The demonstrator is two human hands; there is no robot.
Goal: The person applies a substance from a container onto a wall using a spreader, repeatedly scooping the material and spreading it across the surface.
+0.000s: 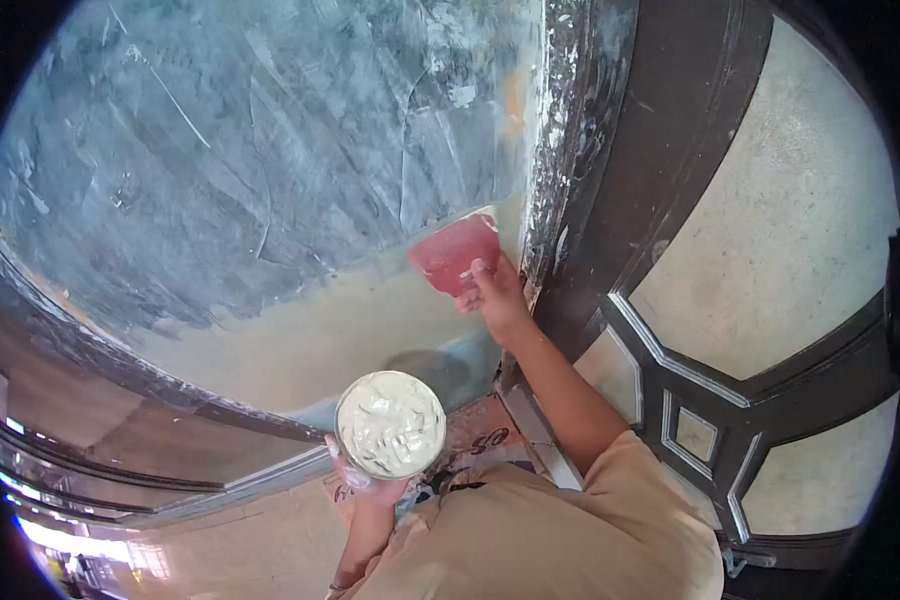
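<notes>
Seen from a head-worn camera looking down, a person in a beige short-sleeved shirt [560, 540] stands close against a wall, both bare arms raised in front of the chest.

Nearest the camera, the left hand [362, 482] cups a round tub of pale putty [390, 424] from beneath. Its fingers wrap around the base and are mostly hidden by the tub, so only a few fingertips show at the lower rim. The tub sits level, open side up, its creamy filling rough with scoop marks.

Further out, the right hand [492, 295] reaches up and grips a red flat scraper [455, 253]. The fingers are pressed together and curled around the blade's lower edge, the thumb lying on its face. The blade extends up and left from the fingertips and lies against the wall.

Beyond the hands, the wall panel [250, 170] is streaked grey-blue with trowel marks; a smoother cream band [320, 320] runs below, where the scraper rests at its upper right end. To the right stands a dark door frame [660, 150] spattered white, with frosted panes [780, 210].

Judging from this, the step in hand is spreading filler across the wall with the blade. The next stroke seems to call for steady, even pressure, the blade kept at a shallow angle, and care to stay off the frame just beside it.
</notes>
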